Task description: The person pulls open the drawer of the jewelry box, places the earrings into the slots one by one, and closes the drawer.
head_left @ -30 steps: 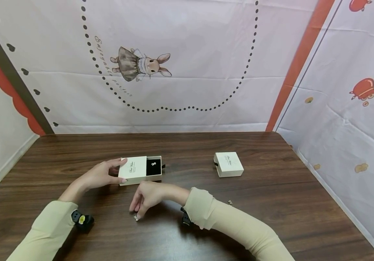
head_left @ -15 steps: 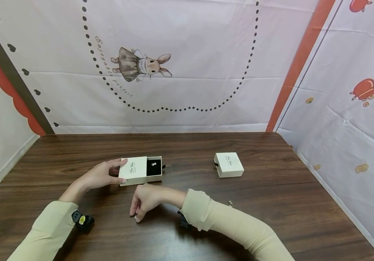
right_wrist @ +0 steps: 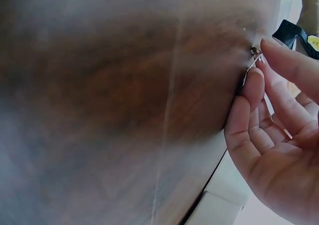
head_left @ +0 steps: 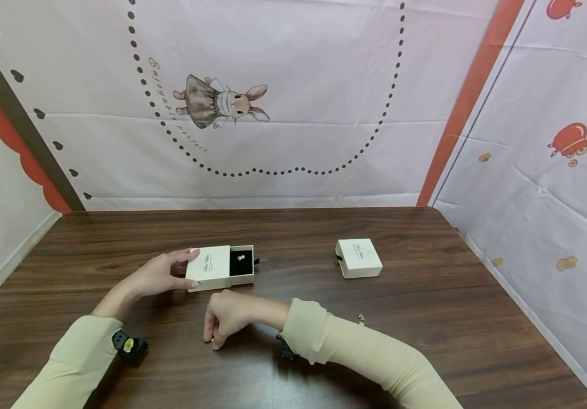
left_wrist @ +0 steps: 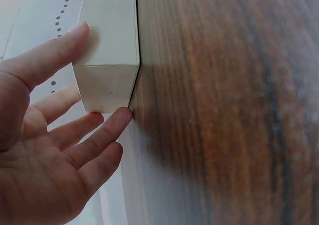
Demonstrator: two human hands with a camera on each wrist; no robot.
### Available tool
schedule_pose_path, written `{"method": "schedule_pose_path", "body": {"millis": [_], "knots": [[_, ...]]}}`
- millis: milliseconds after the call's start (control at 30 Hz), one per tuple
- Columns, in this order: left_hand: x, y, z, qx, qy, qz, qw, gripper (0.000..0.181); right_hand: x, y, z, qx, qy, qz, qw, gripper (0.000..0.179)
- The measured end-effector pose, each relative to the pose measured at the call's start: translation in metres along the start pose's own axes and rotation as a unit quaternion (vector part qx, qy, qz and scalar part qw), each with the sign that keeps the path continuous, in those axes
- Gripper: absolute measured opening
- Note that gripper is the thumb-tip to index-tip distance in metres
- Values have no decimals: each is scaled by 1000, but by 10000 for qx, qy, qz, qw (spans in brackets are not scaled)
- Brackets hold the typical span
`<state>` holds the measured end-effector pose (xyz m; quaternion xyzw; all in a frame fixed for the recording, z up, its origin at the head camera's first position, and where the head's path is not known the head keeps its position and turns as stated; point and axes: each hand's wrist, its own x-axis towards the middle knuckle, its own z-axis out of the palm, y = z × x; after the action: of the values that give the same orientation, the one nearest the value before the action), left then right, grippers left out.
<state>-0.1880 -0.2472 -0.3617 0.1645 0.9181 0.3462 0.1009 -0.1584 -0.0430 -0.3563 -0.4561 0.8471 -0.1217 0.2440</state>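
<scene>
My left hand [head_left: 157, 274] holds the closed end of a cream slide-out gift box [head_left: 208, 267], thumb on its near side and fingers around the end and far edge. Its drawer [head_left: 242, 279] is pulled partly out to the right, showing a black insert [head_left: 241, 266] with a small silvery piece [head_left: 241, 257] on it. In front of the box, my right hand [head_left: 229, 314] is low over the table, pinching a small shiny earring [right_wrist: 256, 52] between thumb and fingertips. In the head view, the fingers mostly hide that earring.
A second cream box [head_left: 359, 258], pushed closed with a black pull tab, stands at the back right of the brown wooden table [head_left: 293, 227]. Another small shiny earring [head_left: 361, 318] lies just beyond my right sleeve [head_left: 370, 346]. Printed cloth walls border the table.
The right thumb and fingers have come together around the earring, which lay more exposed at the fingertips before. The right forearm has shifted slightly left. The left hand and box have stayed put.
</scene>
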Motion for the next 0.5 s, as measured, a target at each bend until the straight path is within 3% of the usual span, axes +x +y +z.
{"method": "schedule_pose_path", "body": {"millis": [500], "knots": [[0,1,0,0,-46,-71,10000,80,-1,3,0,-129,-73,-268,9995,7]]}}
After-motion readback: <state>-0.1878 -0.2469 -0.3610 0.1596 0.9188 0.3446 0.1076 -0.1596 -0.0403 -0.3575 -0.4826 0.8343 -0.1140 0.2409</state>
